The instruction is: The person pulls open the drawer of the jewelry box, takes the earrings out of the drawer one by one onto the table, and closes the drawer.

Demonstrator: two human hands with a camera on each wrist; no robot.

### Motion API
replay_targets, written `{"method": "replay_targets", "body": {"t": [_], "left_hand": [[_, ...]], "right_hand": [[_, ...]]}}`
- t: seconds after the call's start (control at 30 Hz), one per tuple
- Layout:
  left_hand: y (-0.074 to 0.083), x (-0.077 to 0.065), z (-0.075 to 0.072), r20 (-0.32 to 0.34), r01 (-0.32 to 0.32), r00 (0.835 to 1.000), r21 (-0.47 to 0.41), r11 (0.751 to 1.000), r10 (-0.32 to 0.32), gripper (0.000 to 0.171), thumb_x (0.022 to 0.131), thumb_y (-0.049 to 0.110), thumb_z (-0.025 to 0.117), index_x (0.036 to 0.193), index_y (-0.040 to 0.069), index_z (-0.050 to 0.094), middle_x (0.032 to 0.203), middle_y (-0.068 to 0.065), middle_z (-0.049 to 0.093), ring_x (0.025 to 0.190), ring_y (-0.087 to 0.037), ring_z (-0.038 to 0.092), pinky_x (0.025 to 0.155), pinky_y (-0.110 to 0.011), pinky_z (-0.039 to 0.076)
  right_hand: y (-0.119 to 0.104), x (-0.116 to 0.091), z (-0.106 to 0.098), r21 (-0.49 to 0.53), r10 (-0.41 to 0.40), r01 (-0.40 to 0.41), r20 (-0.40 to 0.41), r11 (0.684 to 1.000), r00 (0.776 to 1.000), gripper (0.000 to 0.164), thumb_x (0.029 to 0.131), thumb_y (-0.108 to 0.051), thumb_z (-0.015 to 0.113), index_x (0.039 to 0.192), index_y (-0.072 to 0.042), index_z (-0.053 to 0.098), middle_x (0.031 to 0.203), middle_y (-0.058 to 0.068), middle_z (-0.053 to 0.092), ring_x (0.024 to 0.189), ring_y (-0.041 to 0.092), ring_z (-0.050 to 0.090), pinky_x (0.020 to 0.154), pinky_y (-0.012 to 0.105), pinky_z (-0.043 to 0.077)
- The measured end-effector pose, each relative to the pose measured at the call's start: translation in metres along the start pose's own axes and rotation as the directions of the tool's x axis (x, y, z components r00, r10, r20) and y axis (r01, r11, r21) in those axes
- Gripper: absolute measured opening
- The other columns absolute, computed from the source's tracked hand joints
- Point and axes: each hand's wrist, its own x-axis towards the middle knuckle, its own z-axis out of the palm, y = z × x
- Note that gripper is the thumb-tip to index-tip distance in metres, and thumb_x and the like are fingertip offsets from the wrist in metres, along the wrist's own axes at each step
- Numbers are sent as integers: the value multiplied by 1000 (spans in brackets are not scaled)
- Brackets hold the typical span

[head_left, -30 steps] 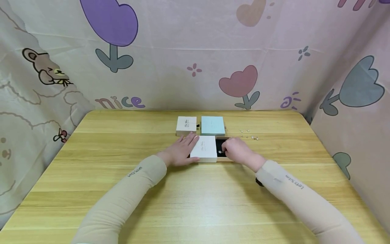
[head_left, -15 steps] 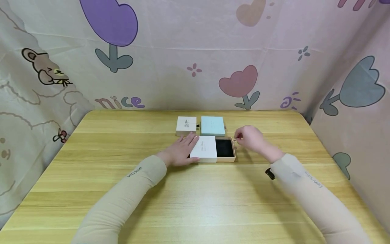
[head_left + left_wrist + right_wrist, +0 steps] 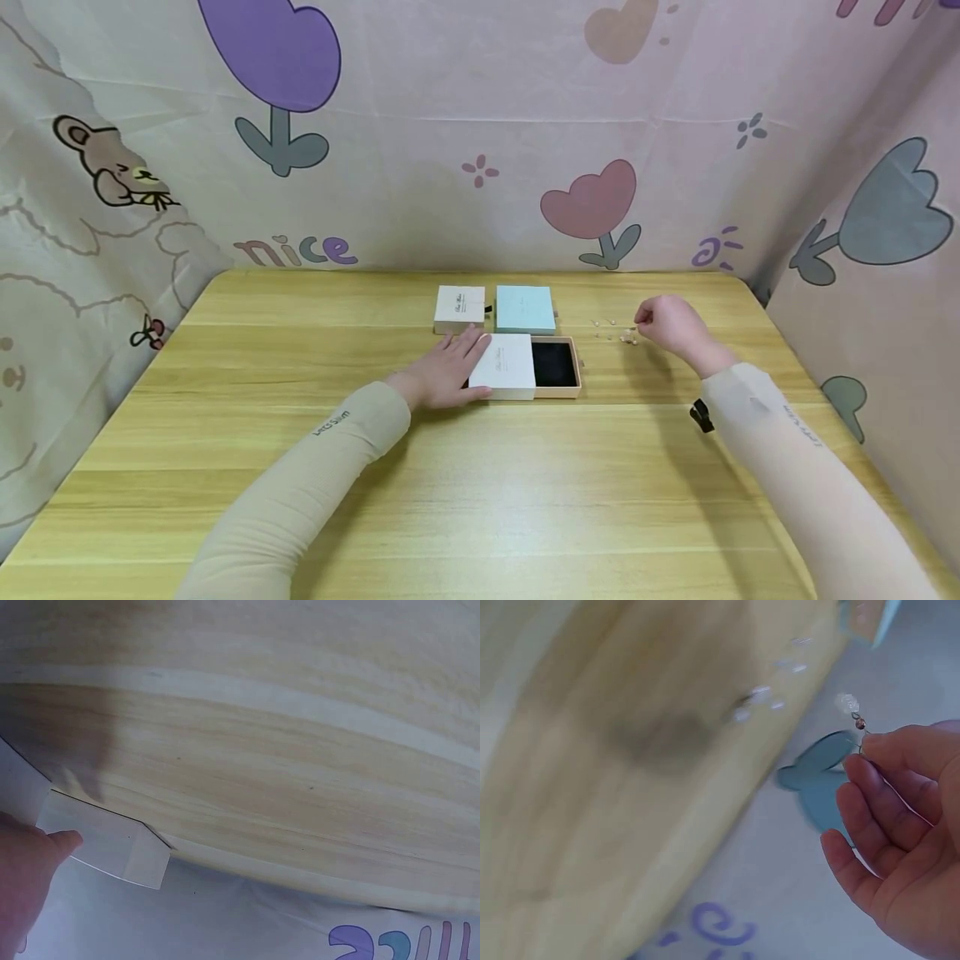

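Note:
My left hand (image 3: 446, 371) lies with fingers spread on the white sleeve (image 3: 512, 367) of a jewelry box. From the right side of that sleeve sticks out a drawer (image 3: 557, 367) with a black lining and a pinkish rim. My right hand (image 3: 675, 327) is raised to the right of the box, over the back right of the table. Between thumb and forefinger it pinches an earring (image 3: 847, 705), which has a clear bead and a small brownish bead. Close to the fingertips, several small earrings (image 3: 627, 337) lie on the wood.
Behind the jewelry box stand a small white box (image 3: 460, 307) with a black tab and a light blue box (image 3: 524, 308). The wooden table (image 3: 480, 500) ends at a printed curtain (image 3: 420, 200) at the back.
My right hand has left the drawer with the earring and moved right and back, past the small earrings. The drawer's black lining is now uncovered. My left hand has stayed on the sleeve.

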Motion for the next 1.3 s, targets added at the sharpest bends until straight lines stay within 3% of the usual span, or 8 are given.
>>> {"method": "replay_targets", "body": {"t": [0.3,0.57,0.83,1.1,1.3], "left_hand": [[0,1,0,13,16,1000,10,1000,-16,87,92,65,30,151,8,-1,159,-11,-1,147,-26,-5,118,-47,8],[-1,3,1,9,13,1000,11,1000,-13,87,92,65,30,151,9,-1,159,-11,-1,147,-25,-5,118,-47,7],[-1,3,1,11,10,1000,8,1000,-10,88,92,65,30,151,9,-2,159,-11,-1,147,-25,-5,118,-47,7],[2,3,-8,36,21,999,-35,999,-19,89,91,63,37,151,7,4,159,-13,3,147,-28,-1,117,-50,9],[4,5,-17,66,40,997,-79,996,-35,91,88,61,47,150,4,12,158,-15,11,146,-30,6,117,-49,12]], "right_hand": [[27,2,17,9,115,-116,71,993,991,13,84,-1,56,87,6,66,87,21,67,76,28,59,77,45,49],[42,-1,26,-15,102,-102,66,995,993,8,79,1,59,79,4,67,82,19,67,77,32,60,79,49,48],[48,-3,31,-36,132,-129,102,991,986,15,77,4,55,83,2,68,89,21,67,82,34,61,78,49,48],[41,-5,25,-70,142,-135,118,988,983,17,78,5,53,89,3,66,92,21,67,84,35,61,77,49,49],[16,-3,19,-57,74,-68,113,996,991,25,87,-8,57,106,6,62,103,25,65,95,39,61,86,52,48]]}}
